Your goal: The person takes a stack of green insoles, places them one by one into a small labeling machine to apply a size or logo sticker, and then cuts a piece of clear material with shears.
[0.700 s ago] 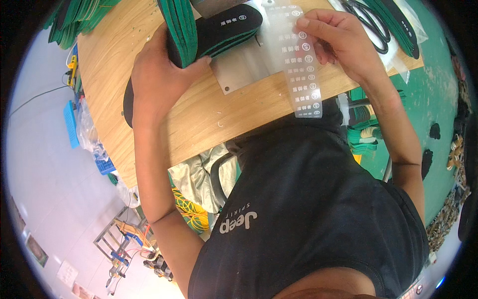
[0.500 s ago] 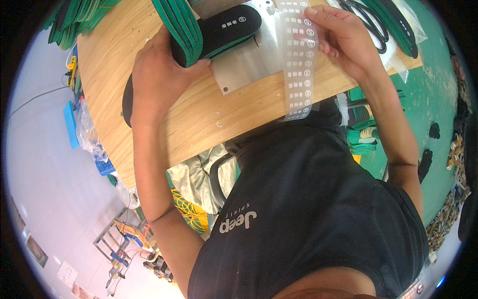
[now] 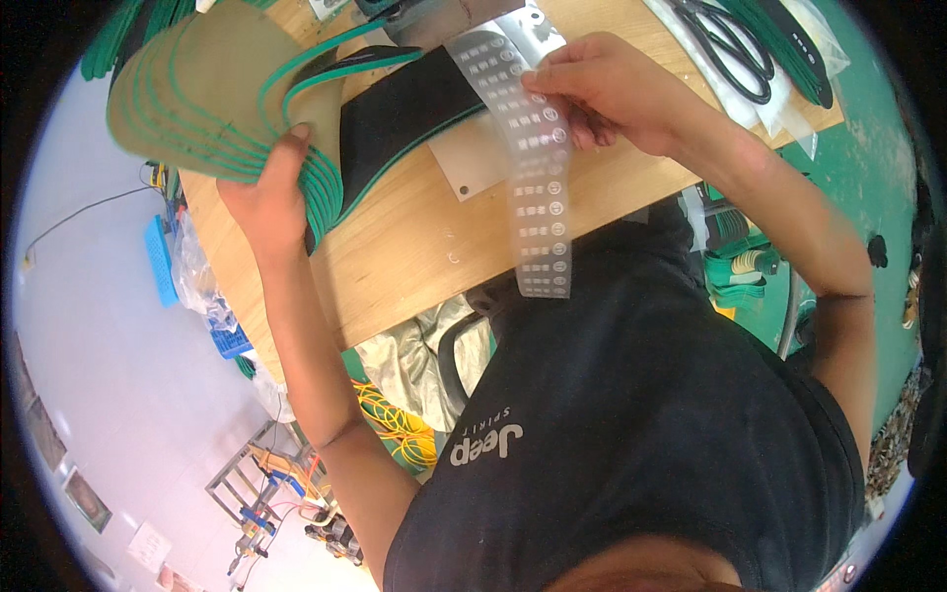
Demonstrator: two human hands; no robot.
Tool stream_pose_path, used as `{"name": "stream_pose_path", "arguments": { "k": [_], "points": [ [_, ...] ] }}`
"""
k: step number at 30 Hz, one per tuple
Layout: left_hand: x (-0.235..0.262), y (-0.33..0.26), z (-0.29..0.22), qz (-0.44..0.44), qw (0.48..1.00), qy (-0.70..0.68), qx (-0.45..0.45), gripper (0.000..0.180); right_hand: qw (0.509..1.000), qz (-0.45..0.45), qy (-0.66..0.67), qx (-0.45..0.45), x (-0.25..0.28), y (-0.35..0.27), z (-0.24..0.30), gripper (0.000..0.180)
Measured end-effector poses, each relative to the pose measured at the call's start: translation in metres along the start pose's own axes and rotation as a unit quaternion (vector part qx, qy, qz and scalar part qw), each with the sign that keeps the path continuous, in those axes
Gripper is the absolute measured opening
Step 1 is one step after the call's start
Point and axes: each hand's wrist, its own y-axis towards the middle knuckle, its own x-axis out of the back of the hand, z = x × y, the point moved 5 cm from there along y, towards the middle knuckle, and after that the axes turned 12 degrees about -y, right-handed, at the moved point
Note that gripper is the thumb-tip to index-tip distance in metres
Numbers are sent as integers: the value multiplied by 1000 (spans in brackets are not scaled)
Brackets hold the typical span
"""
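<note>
My left hand (image 3: 266,202) is closed round the near edge of a fanned stack of insoles (image 3: 212,94), its thumb on top. They have tan undersides and green edges. One black insole (image 3: 400,104) reaches right from the stack, over a shiny metal plate (image 3: 464,166) on the table. My right hand (image 3: 602,94) pinches a clear strip of white-printed stickers (image 3: 540,192) by its right edge. The strip's upper part lies across the end of the black insole. Its lower end hangs past the table edge, in front of my black shirt.
The wooden table (image 3: 395,266) has a curved left side. At its far right a coiled black cord (image 3: 725,49) lies on clear plastic, beside another insole stack (image 3: 789,39). More green-edged insoles (image 3: 740,276) sit below the table on the right. A blue basket (image 3: 232,340) is at the left.
My left hand has moved left and bent the insole stack back into a fan, so the tan undersides show. My right hand has brought the sticker strip left, over the black insole.
</note>
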Motion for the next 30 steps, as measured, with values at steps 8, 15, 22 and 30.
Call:
{"name": "stream_pose_path", "arguments": {
  "k": [8, 15, 22, 30],
  "points": [
    [-3, 6, 0, -19, 998, -60, -5, 40, 997, -50, -64, 9, -1, 9, 5, 29],
    [-2, 6, 4, -7, 999, -52, -3, 32, 994, -51, -94, 3, -6, 8, 7, 31],
    [-6, 6, 2, 6, 1000, -26, -8, 28, 994, -57, -92, -5, -5, 8, 7, 32],
    [-4, 5, 3, 3, 1000, -15, -9, 22, 994, -55, -97, 0, -9, 8, 7, 31]
  ]
}}
